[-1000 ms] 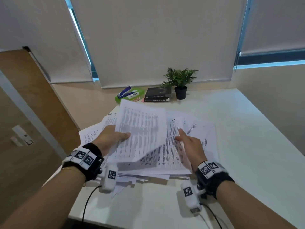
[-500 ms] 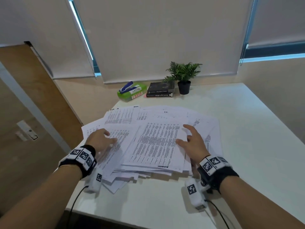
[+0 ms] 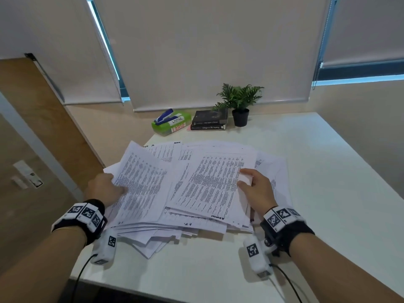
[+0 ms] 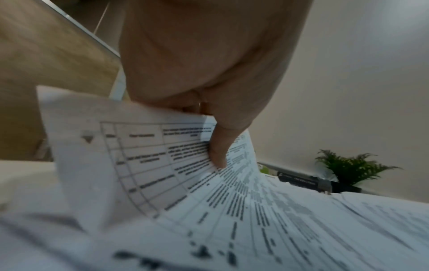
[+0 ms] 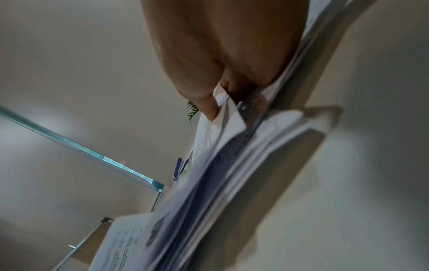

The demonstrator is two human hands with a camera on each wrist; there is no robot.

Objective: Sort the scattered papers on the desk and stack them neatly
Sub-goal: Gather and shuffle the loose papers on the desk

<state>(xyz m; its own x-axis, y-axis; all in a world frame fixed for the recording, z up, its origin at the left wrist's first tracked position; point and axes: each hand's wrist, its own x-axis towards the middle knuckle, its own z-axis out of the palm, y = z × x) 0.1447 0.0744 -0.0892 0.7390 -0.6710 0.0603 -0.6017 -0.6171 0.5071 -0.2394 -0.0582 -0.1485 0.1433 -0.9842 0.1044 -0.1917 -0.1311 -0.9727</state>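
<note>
A loose pile of printed papers [image 3: 196,217] lies fanned out on the white desk [image 3: 328,193]. My left hand [image 3: 105,189] pinches the left edge of one printed sheet [image 3: 142,182] and holds it raised off the pile; in the left wrist view the thumb [image 4: 218,152] lies on top of that sheet [image 4: 162,165]. My right hand [image 3: 255,189] pinches the right edge of the top sheets [image 3: 214,184], thumb on top and fingers beneath. In the right wrist view the thumb [image 5: 204,102] presses on several sheet edges [image 5: 232,146].
At the back of the desk stand a green box [image 3: 170,125] with a blue stapler [image 3: 164,115] on it, two dark books [image 3: 208,122] and a small potted plant [image 3: 239,106]. The desk's left edge drops off beside the pile. A wall with blinds rises behind.
My left hand has taken hold of a sheet on the pile's left and lifted it. My right hand went from lying on the papers to pinching the top sheets' right edge.
</note>
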